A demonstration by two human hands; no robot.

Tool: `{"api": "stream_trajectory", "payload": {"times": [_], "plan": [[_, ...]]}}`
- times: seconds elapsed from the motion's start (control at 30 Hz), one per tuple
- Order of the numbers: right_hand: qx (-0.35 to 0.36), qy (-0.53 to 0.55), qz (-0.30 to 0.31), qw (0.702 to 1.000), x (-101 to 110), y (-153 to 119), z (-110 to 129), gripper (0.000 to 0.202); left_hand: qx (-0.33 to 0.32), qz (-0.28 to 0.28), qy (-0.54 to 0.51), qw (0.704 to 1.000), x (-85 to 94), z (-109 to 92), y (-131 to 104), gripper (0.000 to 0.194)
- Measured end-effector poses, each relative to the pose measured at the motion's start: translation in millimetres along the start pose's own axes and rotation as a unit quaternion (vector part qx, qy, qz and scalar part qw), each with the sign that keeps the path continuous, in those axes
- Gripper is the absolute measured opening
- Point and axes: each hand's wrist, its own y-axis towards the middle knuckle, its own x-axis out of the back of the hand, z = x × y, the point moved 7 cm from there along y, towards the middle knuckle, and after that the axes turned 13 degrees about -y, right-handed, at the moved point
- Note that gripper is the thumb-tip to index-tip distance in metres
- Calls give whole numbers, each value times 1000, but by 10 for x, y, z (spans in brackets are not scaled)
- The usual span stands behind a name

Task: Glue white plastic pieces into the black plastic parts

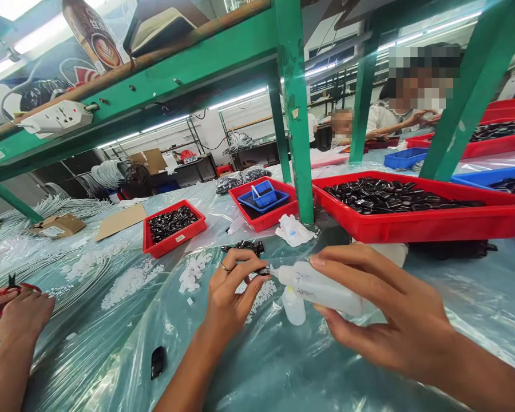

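Between thumb and fingers, my left hand (234, 289) pinches a small black plastic part (264, 272). My right hand (386, 309) grips a translucent squeeze bottle (326, 289), tipped on its side, its thin nozzle meeting or almost meeting the black part. Below the bottle stands a small white bottle (294, 307). White plastic bits (193, 273) lie in a heap left of my left hand, with more partly hidden behind it. Several black parts (249, 247) lie just beyond my fingers. One black piece (158, 362) rests alone on the plastic sheeting nearer to me.
At far left, a co-worker's hand (23, 315) holds red-handled scissors (2, 300). Red trays (412, 229) of black parts stand beyond my hands, another red tray (175, 243) to the left. A green post (300, 143) rises ahead; crumpled tissue (294, 230) lies at its foot.
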Motion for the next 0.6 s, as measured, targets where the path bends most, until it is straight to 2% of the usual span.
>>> {"api": "stream_trajectory", "payload": {"times": [0.6], "plan": [[48,-25,30,998,-60,-99,23,55,-2,7,7,1000,14,-15,20,17]]}}
